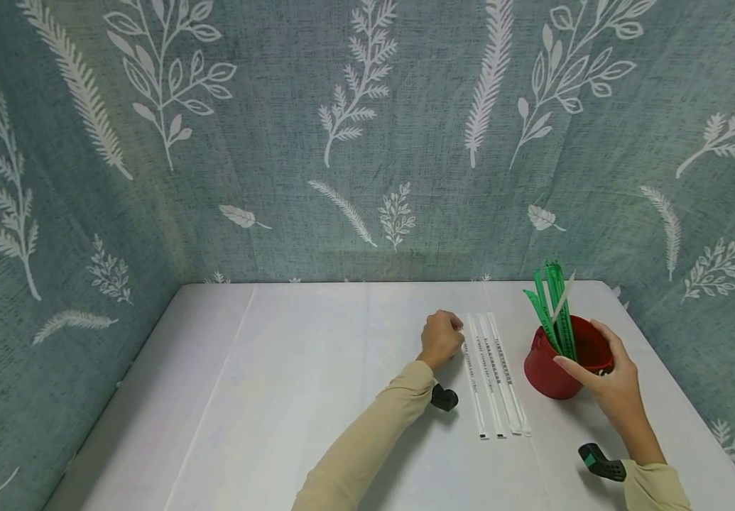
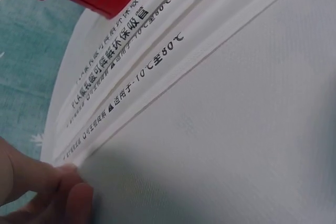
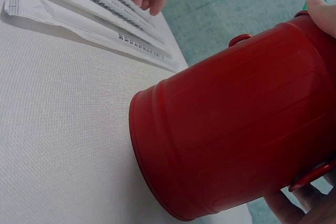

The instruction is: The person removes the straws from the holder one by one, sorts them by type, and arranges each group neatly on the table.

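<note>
right of centre in the head view, the left hand [image 1: 440,339] pinches the leftmost white packet [image 1: 474,387], whose close-lying neighbours [image 1: 491,376] could snag and skew, while the right hand [image 1: 619,376] grips the red bucket [image 1: 549,372], far right.

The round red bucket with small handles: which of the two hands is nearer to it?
Right. The right hand grips the bucket; the left hand is left of it, at the far end of long white printed wrappers.

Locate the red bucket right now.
In the head view, the red bucket is on the right, held by the right hand, just right of the paper-wrapped straws.
</note>
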Demonstrator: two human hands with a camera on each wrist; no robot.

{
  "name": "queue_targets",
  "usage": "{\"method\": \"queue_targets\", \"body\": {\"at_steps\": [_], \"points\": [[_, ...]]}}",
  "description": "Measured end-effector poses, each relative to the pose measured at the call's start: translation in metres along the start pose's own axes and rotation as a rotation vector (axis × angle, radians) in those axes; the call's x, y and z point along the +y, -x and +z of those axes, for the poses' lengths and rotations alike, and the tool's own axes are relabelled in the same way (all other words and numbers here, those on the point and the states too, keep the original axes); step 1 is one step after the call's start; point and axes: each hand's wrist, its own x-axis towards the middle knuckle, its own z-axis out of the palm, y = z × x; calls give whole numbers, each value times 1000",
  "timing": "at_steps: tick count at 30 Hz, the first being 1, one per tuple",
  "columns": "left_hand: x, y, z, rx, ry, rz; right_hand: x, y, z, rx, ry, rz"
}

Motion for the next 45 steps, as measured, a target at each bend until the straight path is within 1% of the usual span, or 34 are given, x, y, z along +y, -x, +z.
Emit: {"method": "queue_targets", "body": {"at_steps": [5,9,11,15,18,21,25,29,33,37,42,45], "points": [[2,0,1,-12,5,-4,1,-1,1,-3,-3,-4],[4,-1,0,-42,26,-32,2,-1,1,-4,-2,-7],[7,-1,-1,-56,63,-57,2,-1,0,-5,-1,-5],[13,-3,-6,-96,196,-86,2,0,-1,-6,6,4],[18,-4,-11,-133,284,-70,2,0,-2,-5,9,7],[24,-6,-16,-149,319,-41,2,-1,-1,-6,8,5],[34,-8,-22,-143,365,-23,2,-1,0,-11,9,8],[45,-9,-28,-151,423,-8,1,-1,0,-9,11,13],[57,-8,-36,-144,478,-11,1,-1,0,-10,4,12],[68,-8,-44,-125,519,-7,0,-1,0,-13,2,11],[80,-4,-50,-133,596,43,0,0,0,-13,20,23],[87,-1,-52,-137,624,81,0,0,-1,-13,27,24]]}}
